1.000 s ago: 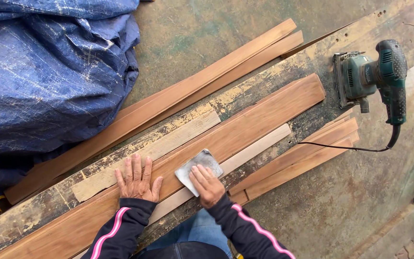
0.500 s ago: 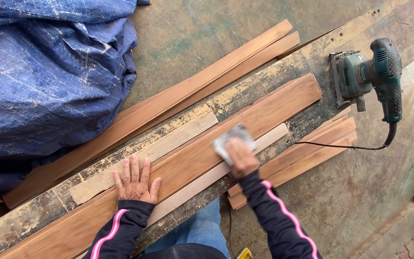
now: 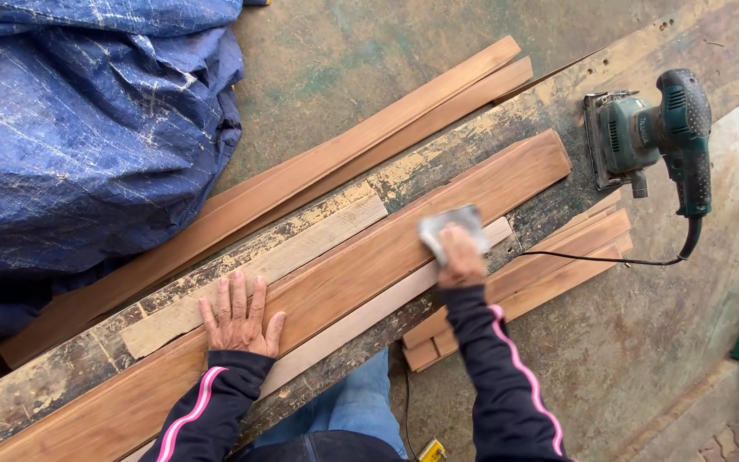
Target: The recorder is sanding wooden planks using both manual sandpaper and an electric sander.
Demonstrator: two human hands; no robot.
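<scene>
**A:** The sandpaper [image 3: 449, 229], a grey sheet, lies flat on the reddish board [image 3: 361, 274], toward the board's far end. The board runs diagonally along the worn plank [image 3: 62, 376] that serves as a bench.

**B:** Grip?

**A:** The right hand [image 3: 461, 263] has its fingers pressed down on top of the sheet, pinning it to the wood. The left hand [image 3: 239, 316] is splayed flat on the board nearer the body, holding nothing, just bracing.

**B:** Good setup. To sand well the person should stroke along the grain, the long way of the board, with even pressure across the sheet (fingertip pressure alone tends to dig grooves).

**A:** Agreed. The left palm needs to stay weighted so the board doesn't skate on the plank. The thin pale strip [image 3: 369, 312] just beside the board's near edge looks loose; it could shift under a hard stroke.

**B:** Anything else close by?

**A:** A green power sander [image 3: 652, 137] sits on the plank past the board's end, its cord [image 3: 592, 258] trailing over the stacked slats [image 3: 549, 274] below the right hand. The stroke should stop short of it.

**B:** And beyond?

**A:** More long boards [image 3: 369, 145] on the concrete floor [image 3: 643, 359] behind the plank, and a blue tarp [image 3: 79, 128] heaped at the left.
</scene>
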